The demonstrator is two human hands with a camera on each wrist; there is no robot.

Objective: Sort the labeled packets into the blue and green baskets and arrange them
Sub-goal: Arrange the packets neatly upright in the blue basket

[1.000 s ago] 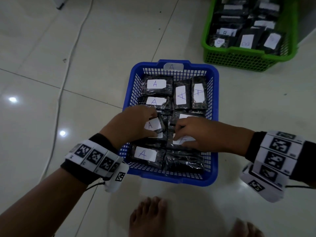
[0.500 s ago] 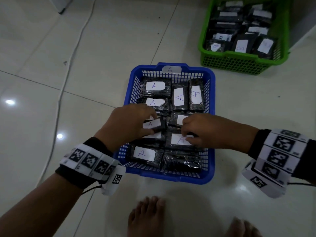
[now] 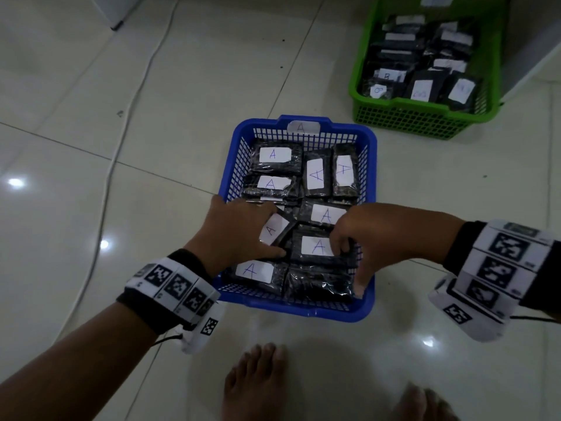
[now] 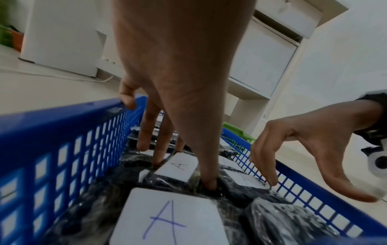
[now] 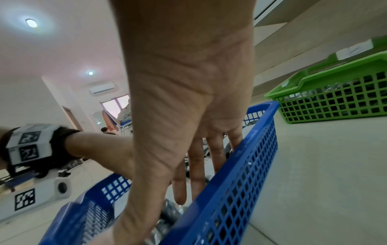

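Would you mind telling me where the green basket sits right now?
In the head view the green basket stands on the floor at the upper right, beyond and to the right of the blue basket, apart from it.

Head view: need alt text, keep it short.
Both hands reach into a blue basket on a tiled floor, the left hand and right hand adjusting black packets labeled A. A green basket of labeled packets sits at upper right.

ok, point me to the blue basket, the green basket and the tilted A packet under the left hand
blue basket (image 3: 299, 311): head view, near rim.
green basket (image 3: 406, 120): head view, front mesh wall.
tilted A packet (image 3: 273, 228): head view, white label.
left hand (image 3: 233, 229): head view, back of hand.
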